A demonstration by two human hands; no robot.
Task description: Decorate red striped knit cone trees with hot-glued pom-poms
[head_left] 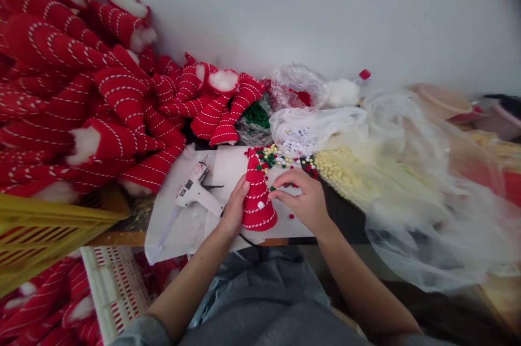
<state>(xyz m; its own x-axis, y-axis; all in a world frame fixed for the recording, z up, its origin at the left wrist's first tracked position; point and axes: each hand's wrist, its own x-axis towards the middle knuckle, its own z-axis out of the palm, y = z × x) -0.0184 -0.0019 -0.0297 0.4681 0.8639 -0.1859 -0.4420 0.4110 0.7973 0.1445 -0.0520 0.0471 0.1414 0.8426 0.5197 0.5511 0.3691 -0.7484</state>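
A red cone-shaped hat [258, 194] with white stitched stripes stands upright over the white paper, a white pompom [261, 205] on its lower front. My left hand [235, 206] is closed on the hat's left side. At the hat's right edge, my right hand [303, 198] pinches a small green pompom [272, 188] between thumb and fingertip. Behind the hat lie loose pompoms [280, 157] in red, green, yellow and white. A white glue gun [199, 191] rests on the paper left of my left hand.
Stuffed red striped cones [73, 102] are heaped at the left and back. A yellow crate [52, 226] and a white basket [116, 292] stand at the lower left. Plastic bags hold white pompoms [299, 140] and yellow pompoms [342, 172] at the right.
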